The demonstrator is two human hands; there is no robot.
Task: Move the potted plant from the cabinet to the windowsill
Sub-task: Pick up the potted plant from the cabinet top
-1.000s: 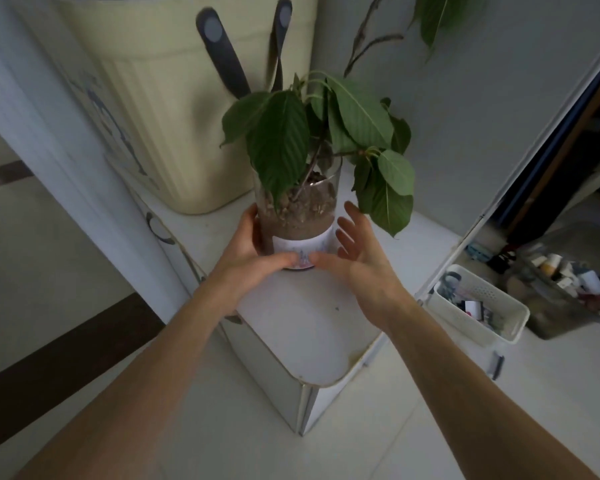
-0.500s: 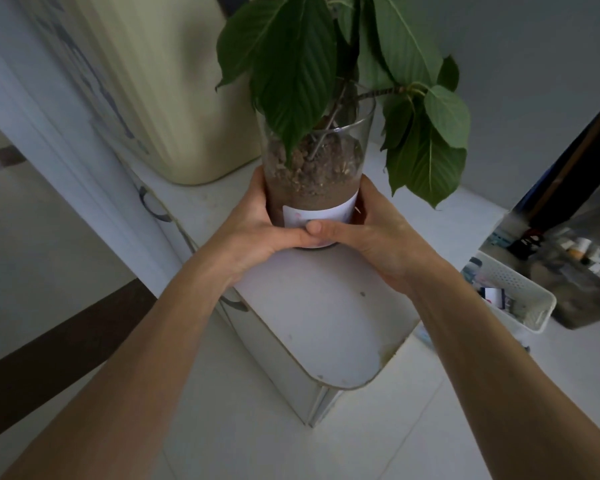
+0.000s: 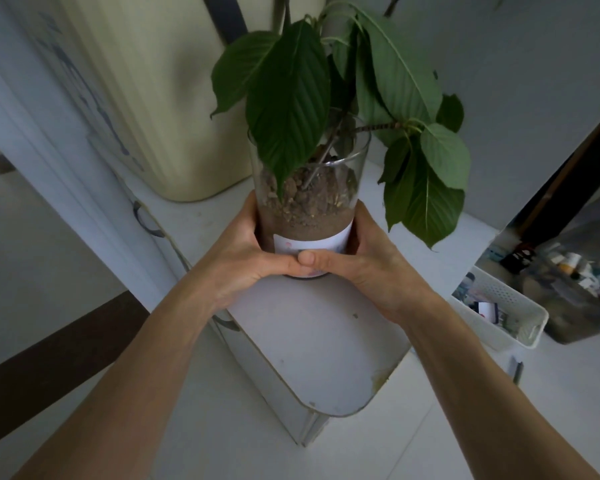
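on the cabinet (image 3: 312,344) top, toward its back edge, the potted plant (image 3: 307,206) stands upright; left hand (image 3: 246,258) and right hand (image 3: 368,265) clasp its clear pot low down, thumbs meeting in front, cream bin (image 3: 153,98) just behind.

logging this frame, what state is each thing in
left hand: wrapped round the pot's base
right hand: wrapped round the pot's base
potted plant: upright, gripped, above the cabinet top
cabinet: doors shut
white basket: on floor, holding small items
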